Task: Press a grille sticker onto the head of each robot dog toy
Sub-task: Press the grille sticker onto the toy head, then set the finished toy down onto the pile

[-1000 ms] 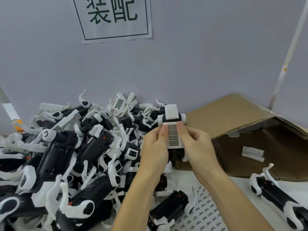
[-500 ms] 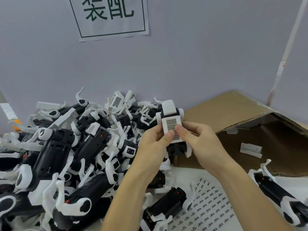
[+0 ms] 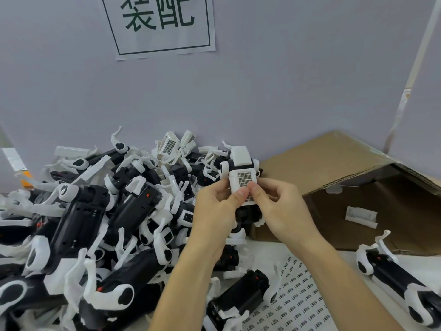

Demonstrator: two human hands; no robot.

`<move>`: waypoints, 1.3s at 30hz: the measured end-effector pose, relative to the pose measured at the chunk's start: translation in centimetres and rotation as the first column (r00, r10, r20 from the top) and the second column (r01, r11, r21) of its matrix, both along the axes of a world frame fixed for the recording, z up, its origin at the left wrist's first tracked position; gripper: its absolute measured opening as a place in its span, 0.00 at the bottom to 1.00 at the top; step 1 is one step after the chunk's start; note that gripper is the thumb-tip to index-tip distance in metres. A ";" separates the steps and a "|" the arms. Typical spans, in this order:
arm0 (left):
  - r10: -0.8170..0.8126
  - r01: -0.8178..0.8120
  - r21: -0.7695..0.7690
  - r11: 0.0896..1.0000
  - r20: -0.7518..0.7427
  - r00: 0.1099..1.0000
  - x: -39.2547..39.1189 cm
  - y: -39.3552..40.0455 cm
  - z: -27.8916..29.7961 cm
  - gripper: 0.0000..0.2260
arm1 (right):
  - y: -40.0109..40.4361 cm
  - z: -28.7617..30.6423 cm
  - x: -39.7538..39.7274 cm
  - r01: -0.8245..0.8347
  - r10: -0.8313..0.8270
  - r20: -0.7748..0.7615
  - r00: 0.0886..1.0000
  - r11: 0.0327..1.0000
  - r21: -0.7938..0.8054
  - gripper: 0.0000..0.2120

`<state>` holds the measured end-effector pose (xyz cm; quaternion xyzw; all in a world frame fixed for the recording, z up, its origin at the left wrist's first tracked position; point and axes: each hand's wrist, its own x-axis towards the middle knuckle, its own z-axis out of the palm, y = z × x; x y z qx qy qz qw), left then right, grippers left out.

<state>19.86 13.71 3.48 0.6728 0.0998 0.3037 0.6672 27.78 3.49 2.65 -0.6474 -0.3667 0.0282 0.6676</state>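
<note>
Lying open on its side at far right, the brown cardboard box [image 3: 358,163] holds one small white plastic part [image 3: 361,216]; left hand [image 3: 216,211] and right hand [image 3: 284,209] grip the black-and-white robot dog toy [image 3: 242,163], thumbs pressing its gridded grille sticker [image 3: 245,180].

Only readable bit: the white framed paper sign [image 3: 162,25] on the wall, well above the fingertips, says 装配; sticker-sheet print's too tiny.

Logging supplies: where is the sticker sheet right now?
In the head view, the sticker sheet lies flat at bottom centre-right, under the right forearm, between two loose robot dog toys.
</note>
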 end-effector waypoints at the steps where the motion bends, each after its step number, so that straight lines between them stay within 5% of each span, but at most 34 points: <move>1: 0.017 -0.016 -0.034 0.999 0.014 1.000 0.1 -0.1 0.0 0.08 | 0.1 -0.1 0.1 0.052 -0.052 -0.003 0.999 0.999 0.006 0.06; 3: 0.086 -0.084 -0.055 0.995 0.040 0.995 0.3 -0.3 -0.2 0.08 | 0.0 0.0 0.0 0.140 -0.139 0.042 0.989 0.990 -0.018 0.04; 6: 0.152 -0.147 -0.089 0.985 0.052 0.987 0.5 -0.3 -0.1 0.06 | -0.1 0.6 -0.9 0.077 -0.047 0.220 0.974 0.989 -0.130 0.06; 11: 0.006 -0.007 -0.085 0.996 -0.013 1.000 0.2 -0.1 0.5 0.16 | 0.3 0.2 -0.9 0.245 -0.158 0.307 0.938 0.931 -0.270 0.10; 14: 0.007 -0.007 0.005 1.000 -0.094 0.996 -0.1 -0.1 0.9 0.19 | -0.4 0.4 -0.4 0.239 -0.174 0.217 0.960 0.916 -0.321 0.12; 17: 0.211 -0.201 0.118 0.972 -0.080 0.974 -0.7 0.4 1.4 0.16 | -1.4 1.0 0.3 0.042 -0.117 -0.208 0.971 0.940 -0.338 0.14; 19: 0.390 -0.390 0.165 0.906 0.036 0.920 -1.4 0.8 2.2 0.12 | -1.8 1.3 0.6 -0.090 -0.055 -0.561 0.826 0.970 -0.228 0.13; 21: 0.460 -0.472 0.122 0.873 0.117 0.880 -2.1 1.3 2.9 0.13 | -1.9 1.4 0.7 -0.096 0.025 -0.713 0.700 0.994 -0.059 0.11; 24: 0.472 -0.480 0.054 0.875 0.122 0.873 -2.5 1.6 3.2 0.13 | -1.8 3.3 1.9 0.030 0.195 -0.724 0.662 0.958 0.286 0.09; 28: 0.455 -0.459 0.011 0.888 0.115 0.883 -2.2 1.3 3.1 0.13 | -3.6 8.6 5.9 0.346 0.259 -0.703 0.662 0.727 0.594 0.18; 30: 0.444 -0.448 0.009 0.894 0.112 0.889 -2.1 1.2 2.9 0.13 | -4.5 9.2 6.7 0.380 0.222 -0.749 0.624 0.752 0.539 0.25; 32: 0.432 -0.436 0.022 0.900 0.095 0.897 -2.0 1.3 2.8 0.13 | -4.6 7.8 5.6 0.313 0.098 -0.766 0.636 0.874 0.372 0.22; 35: 0.395 -0.395 0.071 0.916 0.014 0.919 -1.7 1.6 2.6 0.13 | -3.9 4.4 3.5 0.162 0.000 -0.697 0.717 0.972 0.168 0.14; 39: 0.338 -0.288 0.259 0.922 -0.177 0.924 -1.5 2.1 1.8 0.13 | -3.9 1.8 2.5 0.022 -0.094 -0.513 0.853 0.989 -0.144 0.11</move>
